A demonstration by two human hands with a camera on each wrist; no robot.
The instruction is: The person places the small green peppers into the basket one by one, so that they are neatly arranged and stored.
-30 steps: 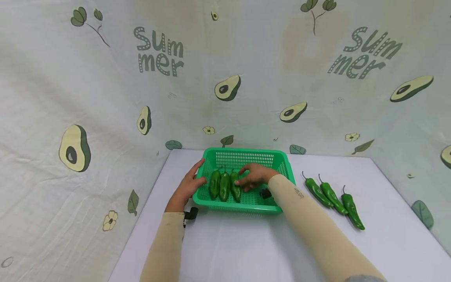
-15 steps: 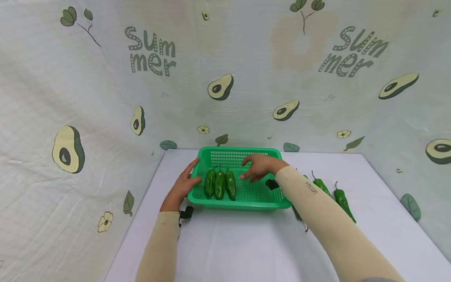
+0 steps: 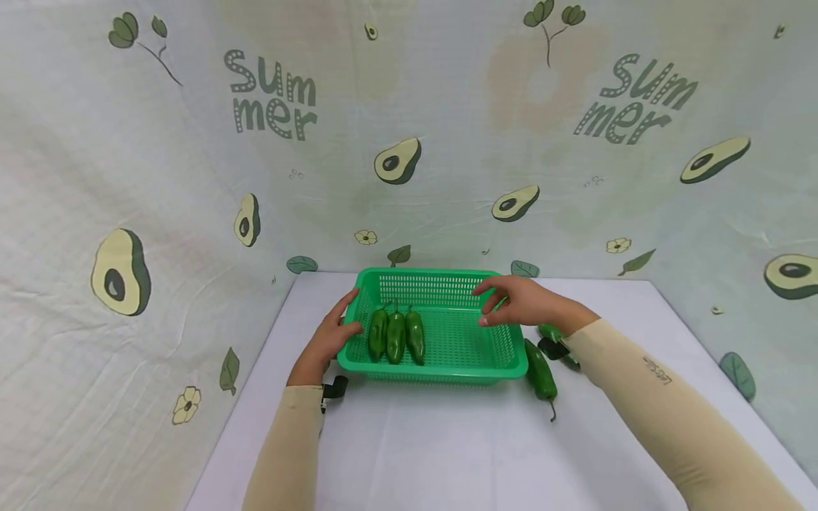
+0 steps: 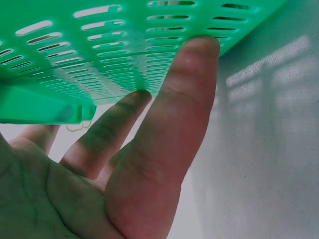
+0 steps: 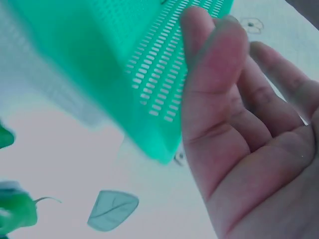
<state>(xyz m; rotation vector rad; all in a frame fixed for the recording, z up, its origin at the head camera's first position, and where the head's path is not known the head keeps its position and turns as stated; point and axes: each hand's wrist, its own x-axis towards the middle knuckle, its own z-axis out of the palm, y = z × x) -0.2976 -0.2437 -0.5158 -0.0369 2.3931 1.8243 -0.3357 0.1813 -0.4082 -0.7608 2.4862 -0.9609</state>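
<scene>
Three green chili peppers (image 3: 395,338) lie side by side in the left part of a green plastic basket (image 3: 434,372). My left hand (image 3: 329,337) rests against the basket's left side, its thumb at the rim. In the left wrist view, extended fingers (image 4: 169,114) touch the slotted wall. My right hand (image 3: 520,301) is over the basket's right rim, holding nothing, with thumb and index finger apart and loosely bent. Just right of the basket lies another green chili pepper (image 3: 541,372), stem toward me. Further green peppers (image 3: 551,331) are partly hidden behind my right wrist.
The basket stands on a white table (image 3: 434,447) near its back edge. Behind it and at both sides hangs a pale cloth (image 3: 447,213) printed with avocados and leaves. Black wrist cameras (image 3: 335,387) are strapped to both wrists.
My right hand has let go of the third pepper and moved right, from inside the basket to its right rim. The left hand stays at the basket's side. The head view has shifted slightly.
</scene>
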